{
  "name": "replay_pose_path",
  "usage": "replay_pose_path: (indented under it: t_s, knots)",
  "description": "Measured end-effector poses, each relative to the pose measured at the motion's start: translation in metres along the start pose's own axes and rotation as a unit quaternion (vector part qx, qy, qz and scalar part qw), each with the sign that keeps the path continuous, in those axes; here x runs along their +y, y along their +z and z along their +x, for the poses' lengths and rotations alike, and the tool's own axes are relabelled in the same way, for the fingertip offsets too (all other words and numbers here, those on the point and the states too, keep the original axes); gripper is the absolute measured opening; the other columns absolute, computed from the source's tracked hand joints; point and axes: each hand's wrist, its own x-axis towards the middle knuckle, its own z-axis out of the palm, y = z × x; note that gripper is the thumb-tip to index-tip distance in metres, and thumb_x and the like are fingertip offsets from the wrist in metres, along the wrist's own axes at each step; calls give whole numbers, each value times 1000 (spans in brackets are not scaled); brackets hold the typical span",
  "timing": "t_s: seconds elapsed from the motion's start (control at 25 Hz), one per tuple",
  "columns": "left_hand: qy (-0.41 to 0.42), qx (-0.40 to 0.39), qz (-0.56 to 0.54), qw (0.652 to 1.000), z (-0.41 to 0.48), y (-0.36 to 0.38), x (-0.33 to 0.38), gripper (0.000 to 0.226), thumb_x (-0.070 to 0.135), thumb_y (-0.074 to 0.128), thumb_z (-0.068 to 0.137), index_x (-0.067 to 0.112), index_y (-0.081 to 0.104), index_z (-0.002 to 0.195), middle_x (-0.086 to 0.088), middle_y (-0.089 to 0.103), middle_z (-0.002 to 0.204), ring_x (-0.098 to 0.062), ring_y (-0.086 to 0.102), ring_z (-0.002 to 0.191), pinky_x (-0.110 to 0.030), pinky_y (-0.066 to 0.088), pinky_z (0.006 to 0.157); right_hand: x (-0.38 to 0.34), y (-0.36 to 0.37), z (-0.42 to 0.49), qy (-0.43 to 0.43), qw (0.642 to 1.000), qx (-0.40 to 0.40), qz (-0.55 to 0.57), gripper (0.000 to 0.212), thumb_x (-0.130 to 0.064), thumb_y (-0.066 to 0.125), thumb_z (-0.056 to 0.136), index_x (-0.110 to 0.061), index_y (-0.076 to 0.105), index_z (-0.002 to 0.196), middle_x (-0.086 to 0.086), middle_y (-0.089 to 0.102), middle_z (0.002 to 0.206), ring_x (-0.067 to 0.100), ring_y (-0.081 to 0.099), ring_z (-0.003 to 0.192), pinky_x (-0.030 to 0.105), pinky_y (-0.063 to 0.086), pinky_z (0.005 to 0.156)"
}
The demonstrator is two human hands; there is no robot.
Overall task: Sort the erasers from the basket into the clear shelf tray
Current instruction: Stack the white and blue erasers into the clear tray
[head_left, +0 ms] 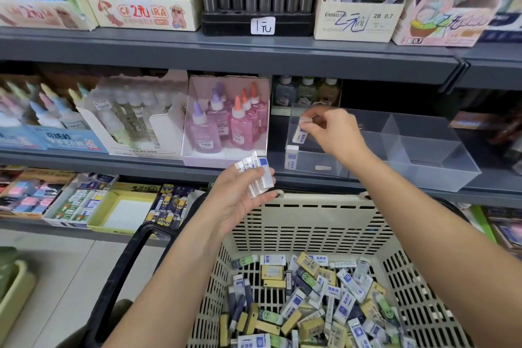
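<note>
Pinching white, blue-labelled eraser point(300, 133)

The right hand point(336, 133) pinches a white eraser point(300, 133) by its top end, tilted, over the left end of the clear tray point(429, 161) on the shelf point(226, 59). A second eraser point(291, 157) stands upright in the tray's front left corner. The left hand point(240, 198) grips a small stack point(255, 175) of white erasers above the basket point(310, 223), which holds a loose heap point(310, 305) of white, yellow and green ones. Pink glue bottles point(226, 124) stand just left of the tray.
</note>
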Motion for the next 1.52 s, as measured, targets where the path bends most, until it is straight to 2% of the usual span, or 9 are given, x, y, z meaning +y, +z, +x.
replay_pose_path:
  t_s: [0.28, 0.44, 0.56, 0.68, 0.76, 1.0, 1.28, 1.44, 1.52]
  knots:
    - [5, 10, 3, 1000, 8, -2, 5, 20, 4, 60, 87, 3, 62, 106, -12, 73, 91, -17, 71, 78, -29, 57, 59, 11, 26, 4, 29, 987, -156, -40, 20, -27, 55, 92, -18, 69, 103, 2, 69, 106, 18, 61, 100, 27, 46, 85]
    - [-12, 30, -5, 999, 15, 4, 6, 17, -1, 62, 85, 5, 61, 101, -13, 70, 87, -20, 70, 75, -33, 58, 59, 9, 21, 1, 22, 983, -166, -74, 27, -27, 49, 95, -19, 63, 116, 4, 65, 117, 20, 58, 108, 30, 43, 90]
    - [-20, 26, 2, 999, 18, 9, 5, 13, -2, 61, 85, 8, 62, 94, -7, 72, 76, -17, 70, 69, -33, 58, 57, -1, 12, -13, -23, 996, -76, -30, 22, -30, 51, 93, -21, 68, 105, -2, 70, 96, 13, 63, 90, 29, 47, 82]
    - [-13, 4, 34, 999, 18, 18, 2, 15, -1, 62, 85, 11, 61, 94, -3, 73, 74, -15, 70, 69, -30, 57, 56, -16, 5, -32, -15, 986, -145, 79, 19, -44, 56, 86, -29, 66, 80, -8, 64, 59, 1, 58, 51, 20, 46, 59]
    - [-4, -7, 70, 998, 18, 25, -1, 18, 0, 64, 84, 13, 60, 96, -5, 72, 84, -16, 69, 74, -29, 57, 58, -21, 4, -36, 6, 984, -160, 77, 21, -47, 62, 81, -28, 62, 72, -7, 62, 54, 3, 56, 41, 15, 44, 50]
    - [-11, 0, 33, 999, 18, 30, -4, 10, 8, 62, 87, 13, 58, 95, -8, 68, 85, -18, 67, 73, -25, 56, 55, -19, -14, -36, 68, 958, -191, 204, 15, -11, 59, 84, -22, 69, 82, -5, 68, 61, 6, 64, 54, 18, 49, 49]
    - [-6, 17, 21, 1000, 21, 28, -6, 14, -2, 63, 84, 9, 59, 93, -10, 69, 82, -14, 69, 65, -24, 55, 55, -6, -18, -32, 69, 952, -203, 220, 15, -8, 60, 86, -20, 70, 84, -3, 74, 75, 8, 70, 72, 17, 56, 62]
    - [14, 44, 18, 999, 26, 22, -5, 11, 2, 62, 86, 10, 58, 94, -8, 64, 82, -17, 66, 72, -25, 56, 59, 2, -18, -10, 77, 964, -88, 241, 11, -8, 65, 84, -10, 71, 92, -5, 72, 74, 8, 68, 70, 19, 55, 62]
    - [9, 66, 9, 998, 28, 19, -2, 8, 4, 56, 89, 10, 56, 95, -8, 59, 80, -17, 63, 70, -25, 56, 57, 7, -14, 2, 47, 985, -22, 167, 12, -11, 65, 83, -19, 70, 91, -5, 69, 82, 10, 64, 77, 24, 53, 71]
